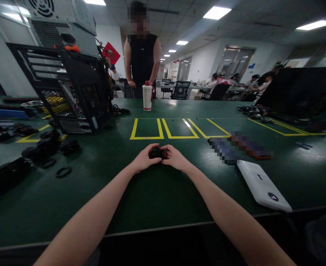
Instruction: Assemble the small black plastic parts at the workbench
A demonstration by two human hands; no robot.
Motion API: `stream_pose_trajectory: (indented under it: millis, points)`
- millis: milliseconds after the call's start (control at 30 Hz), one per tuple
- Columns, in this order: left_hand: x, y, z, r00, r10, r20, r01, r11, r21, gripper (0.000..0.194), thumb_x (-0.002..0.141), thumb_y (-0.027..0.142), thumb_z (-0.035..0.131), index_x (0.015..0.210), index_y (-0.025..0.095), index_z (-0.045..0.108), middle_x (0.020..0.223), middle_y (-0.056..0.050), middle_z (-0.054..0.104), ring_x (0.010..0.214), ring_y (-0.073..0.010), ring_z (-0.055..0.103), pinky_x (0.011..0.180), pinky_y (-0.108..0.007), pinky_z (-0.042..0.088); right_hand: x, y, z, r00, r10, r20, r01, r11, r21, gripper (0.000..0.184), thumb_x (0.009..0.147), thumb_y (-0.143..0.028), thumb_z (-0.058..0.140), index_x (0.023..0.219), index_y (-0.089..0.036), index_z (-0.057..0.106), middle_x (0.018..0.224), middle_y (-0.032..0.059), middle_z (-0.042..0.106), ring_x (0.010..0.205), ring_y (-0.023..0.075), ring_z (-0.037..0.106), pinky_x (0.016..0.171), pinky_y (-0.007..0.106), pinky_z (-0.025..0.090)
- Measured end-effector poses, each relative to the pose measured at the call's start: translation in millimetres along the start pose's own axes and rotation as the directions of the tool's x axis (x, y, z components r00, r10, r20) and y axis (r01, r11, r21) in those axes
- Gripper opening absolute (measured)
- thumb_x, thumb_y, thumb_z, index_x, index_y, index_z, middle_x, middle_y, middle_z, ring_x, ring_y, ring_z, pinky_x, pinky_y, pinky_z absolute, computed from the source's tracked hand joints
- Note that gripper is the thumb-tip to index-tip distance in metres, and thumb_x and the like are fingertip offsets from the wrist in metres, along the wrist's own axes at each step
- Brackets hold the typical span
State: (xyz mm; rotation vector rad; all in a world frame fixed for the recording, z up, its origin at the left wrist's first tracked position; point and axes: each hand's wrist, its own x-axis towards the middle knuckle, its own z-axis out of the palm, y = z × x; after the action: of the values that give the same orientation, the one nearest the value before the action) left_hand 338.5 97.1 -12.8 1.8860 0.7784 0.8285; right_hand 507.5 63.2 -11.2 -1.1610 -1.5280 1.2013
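Both my hands meet over the green table (pixel 152 192), a little below the yellow taped boxes (pixel 176 129). My left hand (pixel 143 159) and my right hand (pixel 174 158) are each closed round the ends of a small black part (pixel 156 153). Only its middle shows between my fingers; its shape is too small to make out. It is held just above or on the table top.
A black open computer case (pixel 68 88) stands at the left with black cables and rings (pixel 63 171) around it. A white bottle (pixel 147 96) stands farther back, a person behind it. A white flat device (pixel 262 184) lies to my right, a dark monitor (pixel 298 92) beyond.
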Motion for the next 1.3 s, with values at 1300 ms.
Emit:
stream_pose_trajectory:
  millis: [1300]
  points:
    - [-4.3, 4.1, -0.4, 0.999, -0.039, 0.032, 0.039, 0.999, 0.017, 0.073, 0.064, 0.027, 0.062, 0.126, 0.025, 0.024, 0.131, -0.009, 0.033, 0.122, -0.0234, 0.029, 0.100, -0.042, 0.025, -7.1, -11.3, -30.5, 0.994, 0.101, -0.052, -0.104, 0.618, -0.779, 0.077, 0.051, -0.044, 0.066, 0.118, -0.018, 0.039, 0.121, 0.0104, 0.038, 0.112, 0.0275, 0.035, 0.092, 0.043, 0.031]
